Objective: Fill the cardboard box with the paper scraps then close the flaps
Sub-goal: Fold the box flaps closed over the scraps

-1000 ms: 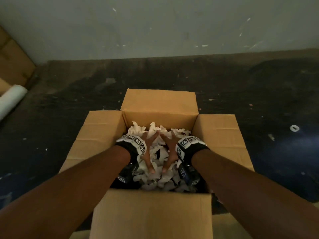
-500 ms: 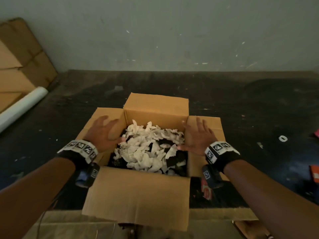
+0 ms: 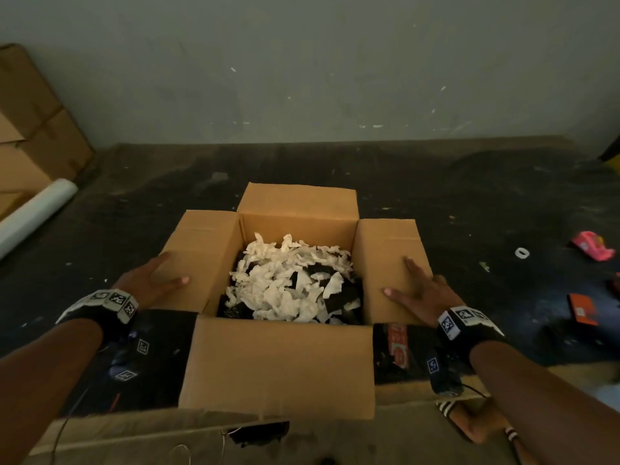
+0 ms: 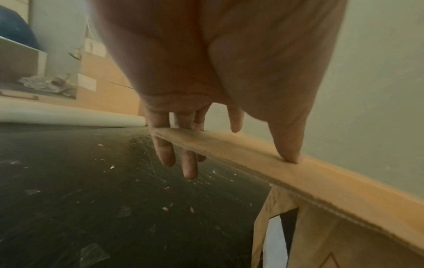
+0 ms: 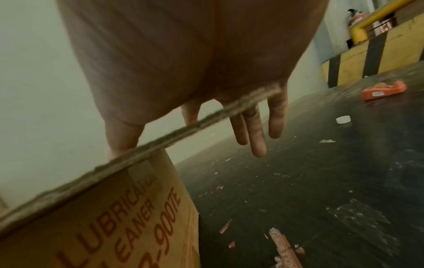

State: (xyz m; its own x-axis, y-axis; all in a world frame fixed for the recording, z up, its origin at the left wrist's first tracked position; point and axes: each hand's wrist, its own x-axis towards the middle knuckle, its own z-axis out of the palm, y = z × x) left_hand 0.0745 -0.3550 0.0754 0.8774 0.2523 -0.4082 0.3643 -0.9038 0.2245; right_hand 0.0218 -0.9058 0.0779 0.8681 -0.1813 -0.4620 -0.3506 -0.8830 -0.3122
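Both of my hands grip side flaps of the cardboard box (image 3: 278, 364): my left hand (image 3: 147, 283) has its thumb and forefinger on top of the left flap (image 3: 201, 243) and the other fingers (image 4: 188, 163) tucked under its edge, and my right hand (image 3: 419, 290) takes the right flap (image 3: 385, 250) the same way, thumb and forefinger above, three fingers (image 5: 257, 132) below the raw corrugated edge. Neither grip is a tight fist; the fingers lie nearly straight along the board. All four flaps stand open, the near flap (image 3: 278, 370) hanging toward me and the far flap (image 3: 298, 199) leaning toward the wall. Inside, the white paper scraps (image 3: 288, 283) lie in a loose heap over something dark, well below the rim. Orange lettering runs down the box's outer right side in the right wrist view. My box sits on a dark, scuffed floor (image 3: 469, 203) flecked with bits of paper, in front of a plain pale wall (image 3: 302, 68). Off to my left a white roll (image 3: 33, 213) lies beside stacked brown cartons (image 3: 30, 129). To my right the floor carries a small white cap (image 3: 522, 253), a pink object (image 3: 592, 245) and an orange one (image 3: 582, 308), well apart from the box.
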